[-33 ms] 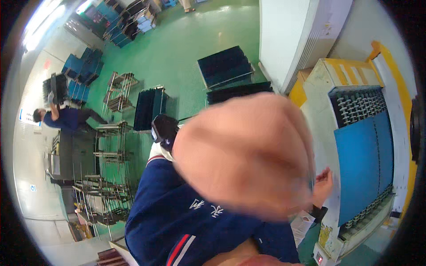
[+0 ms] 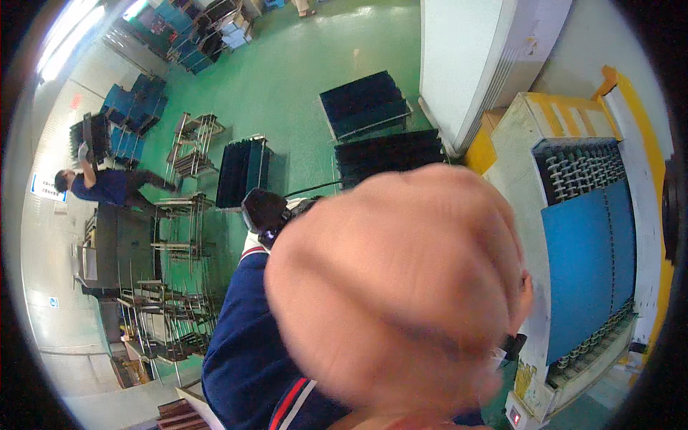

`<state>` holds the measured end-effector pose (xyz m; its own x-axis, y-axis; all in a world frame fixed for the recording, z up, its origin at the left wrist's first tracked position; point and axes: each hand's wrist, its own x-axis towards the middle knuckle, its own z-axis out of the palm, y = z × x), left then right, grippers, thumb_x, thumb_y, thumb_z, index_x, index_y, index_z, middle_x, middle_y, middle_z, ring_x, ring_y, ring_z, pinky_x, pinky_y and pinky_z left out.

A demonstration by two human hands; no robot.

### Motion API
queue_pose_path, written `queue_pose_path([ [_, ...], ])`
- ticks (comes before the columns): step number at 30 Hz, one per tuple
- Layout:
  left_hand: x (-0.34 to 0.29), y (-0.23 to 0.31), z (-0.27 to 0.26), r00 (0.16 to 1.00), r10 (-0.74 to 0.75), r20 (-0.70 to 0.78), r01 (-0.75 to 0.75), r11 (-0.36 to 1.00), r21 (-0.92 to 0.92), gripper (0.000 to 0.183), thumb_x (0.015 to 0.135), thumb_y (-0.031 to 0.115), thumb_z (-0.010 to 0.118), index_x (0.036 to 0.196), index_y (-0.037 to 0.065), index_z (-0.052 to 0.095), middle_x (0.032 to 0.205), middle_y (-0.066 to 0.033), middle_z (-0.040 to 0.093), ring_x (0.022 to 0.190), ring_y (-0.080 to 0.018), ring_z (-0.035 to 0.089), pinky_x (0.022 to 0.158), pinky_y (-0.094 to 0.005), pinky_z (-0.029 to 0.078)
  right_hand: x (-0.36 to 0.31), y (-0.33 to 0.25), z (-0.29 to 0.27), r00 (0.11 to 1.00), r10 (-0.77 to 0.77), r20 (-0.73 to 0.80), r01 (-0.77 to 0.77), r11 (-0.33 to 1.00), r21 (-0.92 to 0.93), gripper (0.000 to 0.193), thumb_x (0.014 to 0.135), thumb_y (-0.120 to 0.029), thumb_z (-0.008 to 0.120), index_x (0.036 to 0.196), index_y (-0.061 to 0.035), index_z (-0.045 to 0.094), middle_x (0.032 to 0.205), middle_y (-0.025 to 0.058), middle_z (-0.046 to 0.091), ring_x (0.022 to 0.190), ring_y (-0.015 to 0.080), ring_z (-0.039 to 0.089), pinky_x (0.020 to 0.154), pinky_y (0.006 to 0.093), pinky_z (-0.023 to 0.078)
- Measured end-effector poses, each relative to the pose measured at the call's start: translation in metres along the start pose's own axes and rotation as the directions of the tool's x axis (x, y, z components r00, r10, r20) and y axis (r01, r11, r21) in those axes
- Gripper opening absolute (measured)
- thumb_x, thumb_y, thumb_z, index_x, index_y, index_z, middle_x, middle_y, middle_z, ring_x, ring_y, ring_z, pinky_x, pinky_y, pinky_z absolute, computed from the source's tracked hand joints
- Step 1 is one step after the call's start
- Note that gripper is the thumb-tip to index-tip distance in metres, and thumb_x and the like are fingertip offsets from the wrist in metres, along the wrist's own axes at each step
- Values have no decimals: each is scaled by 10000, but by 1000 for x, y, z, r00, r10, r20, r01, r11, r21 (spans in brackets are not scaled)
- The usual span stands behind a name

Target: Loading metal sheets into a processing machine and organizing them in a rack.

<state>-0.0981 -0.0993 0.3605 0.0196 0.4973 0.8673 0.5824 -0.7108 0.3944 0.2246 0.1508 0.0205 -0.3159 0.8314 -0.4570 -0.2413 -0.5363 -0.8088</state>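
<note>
Head camera is looking down at a big blurry hand [image 2: 398, 294] that is sitting very close to the lens and filling the middle of the picture. It is too blurry and too near for me to tell which hand it is, whether its fingers are curled or spread, or whether it is holding anything. I cannot find a second hand.

Just under and to the left of the hand, a dark blue sleeve [image 2: 247, 351] with a red and white stripe is coming up from the bottom edge. A black shoe [image 2: 265, 209] is peeking out just above the sleeve, touching the green floor [image 2: 301, 64].

To the right of the hand, a machine [image 2: 523, 150] with cream and yellow sides is standing near. A blue belt [image 2: 588, 265] is running along its top, with rows of small rollers above and below it. The hand is covering the left edge of this machine, but I cannot tell if it is touching it.

Farther off, behind the hand, two stacks of dark trays [image 2: 365, 104] are lying on the floor, and one more dark stack [image 2: 244, 172] is standing to the left of them. A big white cabinet [image 2: 480, 57] is standing to the right of the trays.

On the left, metal racks [image 2: 183, 215] are standing in a row. Well away at the left edge, another person [image 2: 104, 185] in a dark blue top is bending over near blue crates [image 2: 132, 107].
</note>
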Motion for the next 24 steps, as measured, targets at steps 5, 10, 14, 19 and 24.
queue_pose_path([
  [5, -8, -3, 9, 985, 162, -56, -168, 978, -125, 78, 876, 109, 551, 947, 81, 566, 831, -124, 624, 704, -241, 593, 665, -369, 494, -42, 47, 7, 995, 26, -93, -46, 973, -225, 231, 907, -236, 547, 1007, -47, 635, 823, 25, 595, 686, 106, 528, 626, 250, 421],
  [10, -13, -3, 21, 974, 199, -111, -217, 957, -193, 111, 875, 126, 558, 985, 115, 562, 825, -125, 627, 672, -238, 580, 646, -369, 488, -64, 91, -26, 988, 18, -153, -68, 944, -323, 225, 898, -239, 562, 987, -48, 641, 814, 28, 612, 670, 107, 545, 618, 246, 438],
  [14, -14, 7, 21, 963, 224, -147, -250, 950, -190, 142, 874, 140, 563, 1016, 141, 559, 820, -125, 629, 647, -235, 570, 630, -369, 483, -70, 102, -17, 979, 65, -191, -126, 937, -327, 191, 878, -216, 589, 936, -44, 651, 807, 25, 615, 681, 107, 549, 618, 246, 429],
  [19, -11, 16, 23, 951, 258, -174, -291, 934, -207, 182, 874, 157, 569, 1054, 174, 555, 814, -126, 631, 615, -232, 557, 612, -369, 477, -70, 118, -20, 980, -157, -123, 53, 800, -597, 191, 880, -171, 579, 880, 7, 647, 788, 37, 619, 701, 134, 563, 624, 274, 435],
  [24, -4, 8, 22, 911, 355, -208, -403, 872, -278, 224, 873, 174, 576, 1093, 208, 551, 808, -127, 634, 583, -229, 544, 593, -369, 471, -61, 146, -37, 913, -403, 59, 289, 540, -790, 193, 867, -132, 569, 882, 49, 634, 778, 97, 630, 686, 187, 576, 637, 310, 446],
])
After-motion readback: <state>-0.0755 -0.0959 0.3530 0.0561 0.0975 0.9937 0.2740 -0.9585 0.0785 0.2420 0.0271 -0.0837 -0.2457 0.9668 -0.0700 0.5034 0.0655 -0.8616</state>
